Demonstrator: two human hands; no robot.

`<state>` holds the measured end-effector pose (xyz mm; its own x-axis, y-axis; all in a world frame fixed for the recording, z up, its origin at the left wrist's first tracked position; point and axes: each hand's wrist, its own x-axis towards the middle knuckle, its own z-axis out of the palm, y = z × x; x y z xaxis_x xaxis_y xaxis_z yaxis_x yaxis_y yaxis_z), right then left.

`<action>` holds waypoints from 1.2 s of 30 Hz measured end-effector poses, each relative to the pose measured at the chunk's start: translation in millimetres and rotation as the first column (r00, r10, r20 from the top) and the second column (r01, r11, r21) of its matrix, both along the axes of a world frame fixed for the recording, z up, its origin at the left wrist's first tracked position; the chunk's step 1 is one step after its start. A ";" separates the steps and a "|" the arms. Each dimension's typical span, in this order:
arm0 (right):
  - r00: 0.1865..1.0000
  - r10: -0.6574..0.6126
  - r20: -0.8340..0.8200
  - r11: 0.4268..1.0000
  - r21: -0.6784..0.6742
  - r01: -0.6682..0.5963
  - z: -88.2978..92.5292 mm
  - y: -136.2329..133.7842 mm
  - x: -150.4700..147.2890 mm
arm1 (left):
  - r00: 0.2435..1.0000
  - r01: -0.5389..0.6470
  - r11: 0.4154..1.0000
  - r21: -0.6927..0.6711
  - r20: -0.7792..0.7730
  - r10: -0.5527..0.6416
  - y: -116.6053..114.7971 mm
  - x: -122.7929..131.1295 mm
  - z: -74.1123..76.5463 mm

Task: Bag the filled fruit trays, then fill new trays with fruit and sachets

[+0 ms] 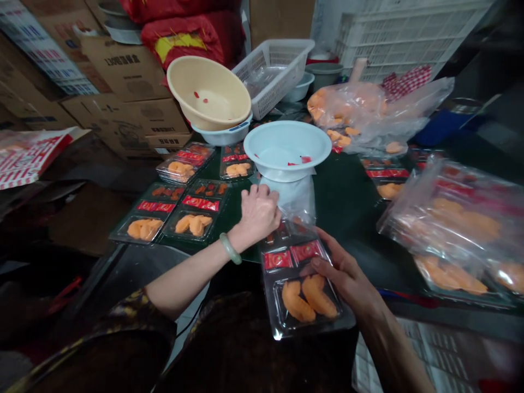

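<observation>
My right hand (pixel 341 273) grips the right side of a clear plastic tray (pixel 274 316), thumb on top. Two orange, wing-shaped pieces (pixel 313 300) lie in its near compartment, with two red sachets (pixel 292 255) behind them. My left hand (pixel 260 210), a pale green bangle at its wrist, is curled closed at the tray's far left corner. It pinches the edge of a thin clear bag (pixel 297 199) at the tray's far end; the fingertips are hidden. Just beyond the bag sits a light blue basin (pixel 286 150) with a few red sachets in it.
Several filled trays (pixel 192 213) lie on the dark green table to the left. Bagged trays (pixel 462 218) are piled at right. Farther back are a cream basin (pixel 208 90), a white basket (pixel 274 71) and a big bag of orange pieces (pixel 347 103). Cardboard boxes (pixel 135 114) stand behind.
</observation>
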<state>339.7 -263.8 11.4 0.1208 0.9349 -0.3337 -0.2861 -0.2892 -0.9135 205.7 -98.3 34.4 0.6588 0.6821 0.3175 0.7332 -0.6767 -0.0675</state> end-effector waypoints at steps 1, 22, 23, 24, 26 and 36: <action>1.000 0.000 -0.011 1.000 0.001 0.000 -1.0 -0.2 -0.4 | 0.999 -0.040 0.999 -0.037 -0.008 0.040 2.3 -5.5 -0.6; 0.960 -0.144 -0.241 0.986 0.053 0.161 -12.9 -7.5 -15.7 | 0.795 0.299 0.506 -0.809 0.504 0.336 27.9 -37.6 -32.1; 0.957 -0.149 -0.249 0.985 0.049 0.166 -13.2 -7.9 -17.1 | 0.777 0.321 0.421 -0.848 0.490 0.395 25.4 -39.0 -33.8; 0.954 -0.154 -0.257 0.984 0.045 0.171 -13.4 -8.2 -18.2 | 0.765 0.352 0.367 -0.861 0.491 0.418 23.5 -40.8 -35.1; 0.950 -0.160 -0.268 0.983 0.042 0.178 -13.9 -8.3 -20.2 | 0.777 0.394 0.396 -0.829 0.531 0.338 21.1 -45.4 -36.6; 0.958 -0.189 -0.214 0.981 -0.004 0.193 -24.3 -6.4 -30.9 | 0.942 0.233 0.863 -0.449 0.326 -0.084 9.7 -71.1 -32.9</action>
<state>308.8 -270.2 -12.9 0.2257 0.9070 -0.3556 -0.5223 -0.1955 -0.8300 134.6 -88.6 1.5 0.7019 0.6911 0.1726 0.5490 -0.6793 0.4869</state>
